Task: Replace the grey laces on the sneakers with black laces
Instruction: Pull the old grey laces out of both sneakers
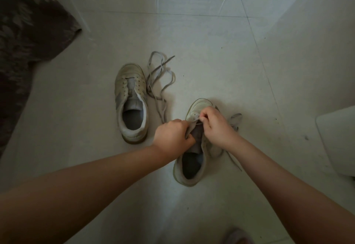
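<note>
Two worn whitish sneakers stand on the tiled floor. The left sneaker [131, 101] has bare eyelets, and a loose grey lace [161, 79] lies in loops beside it on the right. My left hand [172, 137] grips the tongue and left side of the right sneaker [194, 168]. My right hand [215, 126] pinches the grey lace at that shoe's upper eyelets. More of that shoe's grey lace [235, 120] trails out to the right behind my right hand. No black laces are in view.
A dark patterned rug [23, 38] covers the floor at the left. A white object [338, 140] sits at the right edge. A pinkish thing [236, 237] shows at the bottom edge. Pale floor tiles [192, 32] stretch beyond the shoes.
</note>
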`<state>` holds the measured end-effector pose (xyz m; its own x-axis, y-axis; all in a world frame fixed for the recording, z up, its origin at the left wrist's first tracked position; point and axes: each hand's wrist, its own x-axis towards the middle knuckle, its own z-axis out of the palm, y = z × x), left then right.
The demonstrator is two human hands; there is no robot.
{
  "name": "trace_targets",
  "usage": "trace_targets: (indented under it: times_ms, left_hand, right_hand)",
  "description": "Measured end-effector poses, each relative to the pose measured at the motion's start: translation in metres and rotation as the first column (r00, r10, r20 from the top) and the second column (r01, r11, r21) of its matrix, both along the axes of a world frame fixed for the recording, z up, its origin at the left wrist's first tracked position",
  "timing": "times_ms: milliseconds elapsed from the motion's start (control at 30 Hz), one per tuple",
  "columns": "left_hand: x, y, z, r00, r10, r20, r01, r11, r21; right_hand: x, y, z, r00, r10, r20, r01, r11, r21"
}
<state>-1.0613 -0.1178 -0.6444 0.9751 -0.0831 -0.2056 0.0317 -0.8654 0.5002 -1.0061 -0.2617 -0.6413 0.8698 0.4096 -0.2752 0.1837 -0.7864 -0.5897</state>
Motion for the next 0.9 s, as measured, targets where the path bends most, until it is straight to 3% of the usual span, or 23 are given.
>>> trace_targets:
  times_ms: [167,300,467,600,667,733,800,833,900]
  left_hand:
    - [0.001,-0.001,0.002,1.000,0.014,-0.014,-0.014,1.000,-0.024]
    - [0.002,0.001,-0.001,0.999,0.032,-0.040,-0.033,0.999,-0.021]
    - [0.006,-0.003,0.000,0.997,0.042,-0.065,-0.042,0.999,0.003]
    - [0.010,-0.004,0.006,0.995,0.033,-0.093,-0.029,0.998,0.047]
    - [0.009,-0.004,0.008,0.994,-0.025,-0.108,0.036,0.995,0.098]
    - [0.006,0.000,0.010,0.992,-0.061,-0.115,0.076,0.988,0.135]
    - [0.003,0.006,0.010,0.993,-0.036,-0.108,0.050,0.991,0.126]
    - [0.002,0.008,0.009,0.994,-0.016,-0.106,0.028,0.993,0.111]
    - [0.000,0.008,0.008,0.993,0.009,-0.118,0.001,0.996,0.085]
  right_hand:
    - [-0.001,-0.003,0.001,0.999,-0.043,-0.033,0.043,0.999,0.001]
    - [0.001,-0.004,0.002,0.997,0.047,-0.065,-0.049,0.998,-0.030]
    - [0.008,0.007,0.008,0.983,0.183,0.032,-0.169,0.954,-0.249]
    - [0.010,0.016,0.009,0.924,0.368,0.098,-0.298,0.859,-0.417]
    - [0.010,0.014,0.008,0.963,0.268,0.010,-0.260,0.941,-0.219]
    - [0.011,0.007,0.009,0.978,-0.017,-0.209,0.038,0.995,0.096]
    - [0.009,-0.001,0.012,0.857,-0.206,-0.473,0.389,0.860,0.330]
    - [0.008,-0.004,0.012,0.817,-0.233,-0.527,0.461,0.813,0.355]
    - [0.006,-0.007,0.012,0.855,-0.219,-0.469,0.377,0.885,0.273]
